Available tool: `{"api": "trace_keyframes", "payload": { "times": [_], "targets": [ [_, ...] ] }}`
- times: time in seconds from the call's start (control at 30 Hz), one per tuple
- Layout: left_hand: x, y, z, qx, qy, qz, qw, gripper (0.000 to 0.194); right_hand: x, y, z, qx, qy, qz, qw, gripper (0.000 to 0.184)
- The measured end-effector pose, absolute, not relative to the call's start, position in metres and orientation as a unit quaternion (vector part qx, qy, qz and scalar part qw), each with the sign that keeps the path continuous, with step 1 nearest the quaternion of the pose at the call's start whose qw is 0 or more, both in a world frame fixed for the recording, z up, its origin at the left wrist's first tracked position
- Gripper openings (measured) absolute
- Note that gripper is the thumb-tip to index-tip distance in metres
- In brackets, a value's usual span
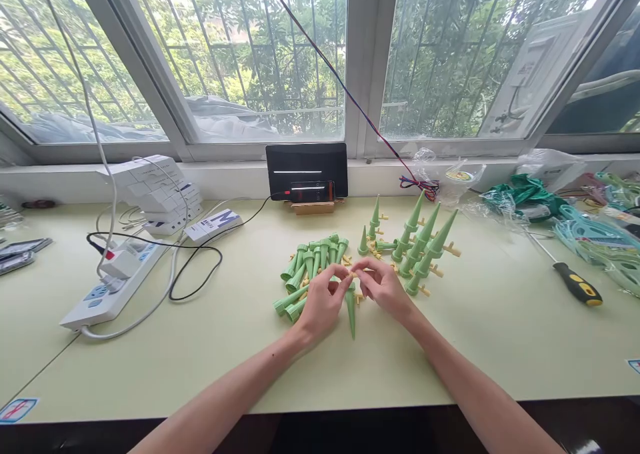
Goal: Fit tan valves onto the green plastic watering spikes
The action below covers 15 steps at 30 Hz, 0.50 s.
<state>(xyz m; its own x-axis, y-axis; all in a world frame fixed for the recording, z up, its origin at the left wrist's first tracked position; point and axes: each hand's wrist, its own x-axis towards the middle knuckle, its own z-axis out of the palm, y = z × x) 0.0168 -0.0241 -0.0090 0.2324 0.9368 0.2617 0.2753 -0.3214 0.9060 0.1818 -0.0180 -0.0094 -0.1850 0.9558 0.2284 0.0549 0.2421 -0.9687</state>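
Centrally, a small yellow piece sits pinched between the left grip and right grip.

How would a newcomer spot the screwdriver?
Start at the pale table below the windows. On its right side, beside the teal plastic items, lies the screwdriver. Unlike them, it has a black-and-yellow handle and thin metal shaft.

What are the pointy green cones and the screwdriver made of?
The green cones look like smooth, slightly shiny plastic, with ribbed collars. The screwdriver has a thin, silvery shaft, likely metal; its black-and-yellow handle could be plastic or rubber.
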Motion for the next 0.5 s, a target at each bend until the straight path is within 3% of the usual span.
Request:
{"api": "trace_keyframes", "payload": {
  "times": [0.5],
  "targets": [
    [0.0192,-0.0244,-0.0107,0.691,0.453,0.437,0.357,0.026,0.1838,-0.0171,-0.0121,-0.413,-0.657,0.415,0.475,0.023]
  ]
}}
